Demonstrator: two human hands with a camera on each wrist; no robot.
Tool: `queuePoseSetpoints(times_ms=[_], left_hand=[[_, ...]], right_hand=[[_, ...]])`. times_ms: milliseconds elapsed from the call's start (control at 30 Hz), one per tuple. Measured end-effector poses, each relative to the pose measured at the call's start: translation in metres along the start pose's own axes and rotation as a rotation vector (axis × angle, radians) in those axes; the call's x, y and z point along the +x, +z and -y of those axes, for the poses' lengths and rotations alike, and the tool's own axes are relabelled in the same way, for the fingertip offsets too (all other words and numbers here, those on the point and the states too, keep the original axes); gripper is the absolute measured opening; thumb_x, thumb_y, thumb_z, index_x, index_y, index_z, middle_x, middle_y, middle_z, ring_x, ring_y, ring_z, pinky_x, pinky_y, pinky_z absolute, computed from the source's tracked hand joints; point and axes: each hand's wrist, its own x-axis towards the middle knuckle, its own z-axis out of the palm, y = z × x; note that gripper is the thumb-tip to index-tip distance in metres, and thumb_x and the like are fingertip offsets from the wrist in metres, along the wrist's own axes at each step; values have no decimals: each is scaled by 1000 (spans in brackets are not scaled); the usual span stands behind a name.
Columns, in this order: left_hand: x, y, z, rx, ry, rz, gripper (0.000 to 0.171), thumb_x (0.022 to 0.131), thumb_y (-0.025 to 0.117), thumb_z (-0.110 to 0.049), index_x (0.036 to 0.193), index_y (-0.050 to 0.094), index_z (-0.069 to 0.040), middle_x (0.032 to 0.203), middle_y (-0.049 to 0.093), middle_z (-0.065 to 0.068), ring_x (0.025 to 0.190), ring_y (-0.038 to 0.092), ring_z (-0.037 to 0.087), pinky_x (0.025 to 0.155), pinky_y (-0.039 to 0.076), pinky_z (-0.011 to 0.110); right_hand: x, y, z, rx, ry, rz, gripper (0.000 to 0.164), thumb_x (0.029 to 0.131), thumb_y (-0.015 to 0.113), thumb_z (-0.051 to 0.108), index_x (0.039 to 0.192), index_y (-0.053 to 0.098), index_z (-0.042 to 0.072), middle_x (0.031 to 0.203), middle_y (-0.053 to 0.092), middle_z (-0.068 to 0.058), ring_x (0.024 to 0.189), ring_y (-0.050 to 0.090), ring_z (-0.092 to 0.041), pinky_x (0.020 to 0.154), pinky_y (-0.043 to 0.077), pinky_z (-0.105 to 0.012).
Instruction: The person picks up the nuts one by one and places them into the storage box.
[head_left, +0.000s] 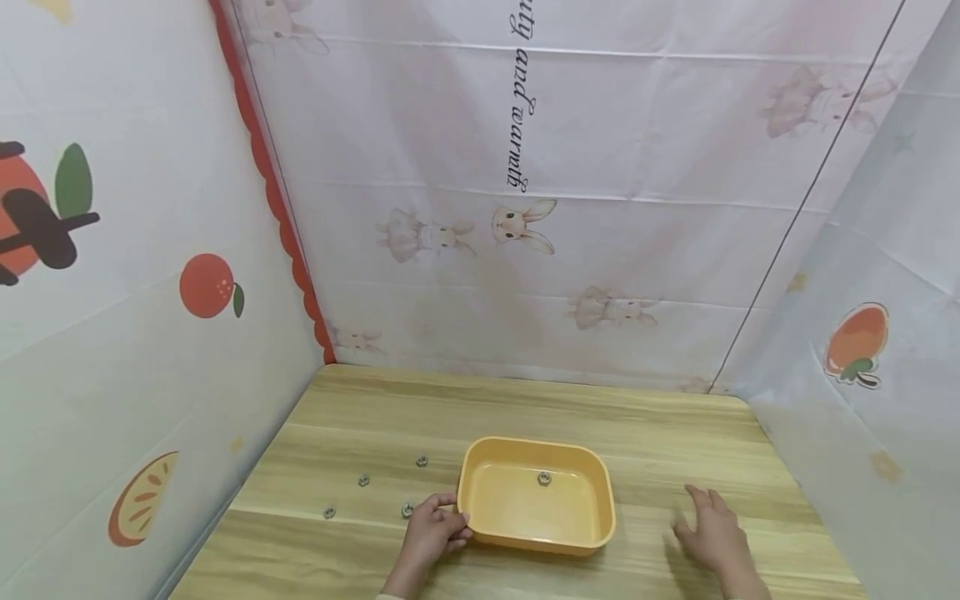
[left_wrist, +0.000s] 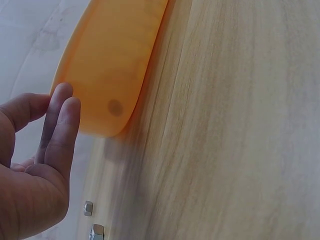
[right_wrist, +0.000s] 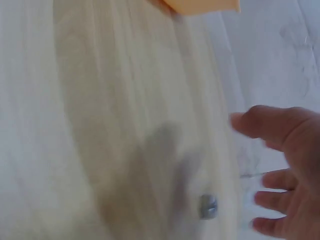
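Head view shows a yellow-orange rectangular tray (head_left: 536,546) with rounded corners, sitting at the lower centre of the frame on a wood-grain tabletop (head_left: 637,425). One hex nut (head_left: 544,477) lies inside it, towards the back wall and right of the tray's middle. The left hand (head_left: 433,531), at the lower centre-left, pinches the tray's rim near its front left corner, thumb and fingers closed on the edge. Just beside that hand's fingers is a near nut (head_left: 408,509); farther up and left lie an upper nut (head_left: 422,461), a middle nut (head_left: 363,480) and a leftmost nut (head_left: 329,512), all well apart from one another.

At the lower right of the frame the right hand (head_left: 716,533) is above the tabletop, apart from the tray, its thumb and fingers spread wide and holding nothing. Right wrist view has another nut (right_wrist: 208,206), blurred, on the wood near those fingers, at the lower right.

Left wrist view shows a dark round patch on the tray's outer wall; what makes it, I cannot tell. Patterned fabric (head_left: 465,333) with printed rabbits fills the upper part of the head view.
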Motion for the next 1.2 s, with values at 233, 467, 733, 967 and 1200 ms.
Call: queuePoseSetpoints(times_ms=[233,467,733,967,1200], left_hand=[[1,2,-6,-10,-1,8,43,81,63,5,117,42,16,76,62,16,64,65,23,62,57,36],[2,4,-2,-14,-2,-2,44,82,65,1,119,43,14,76,62,12,64,65,20,62,57,34],[6,3,-1,-9,4,-5,46,81,65,1,119,43,14,78,62,14,65,65,20,62,56,33],[1,2,2,-18,-17,-11,46,81,66,-1,119,43,14,79,62,14,65,65,20,62,56,32],[-2,2,3,-23,-13,-5,44,82,64,1,118,43,15,77,63,14,64,65,21,61,56,32]], right_hand=[[2,7,-20,313,161,-76,88,81,71,18,142,14,-9,137,16,-42,122,18,-59,96,21,-69],[-5,27,-39,745,405,-253,102,80,74,29,148,1,5,147,5,-32,130,19,-49,102,27,-54],[-11,42,-58,881,536,-330,99,75,77,35,147,16,7,142,32,-24,123,45,-23,74,39,-1],[-13,50,-58,630,497,-376,84,72,80,35,136,41,-3,106,61,-12,71,45,16,79,45,-15],[-14,54,-60,478,380,-335,77,66,85,27,119,49,-17,99,62,-27,95,58,-36,89,39,-52]])
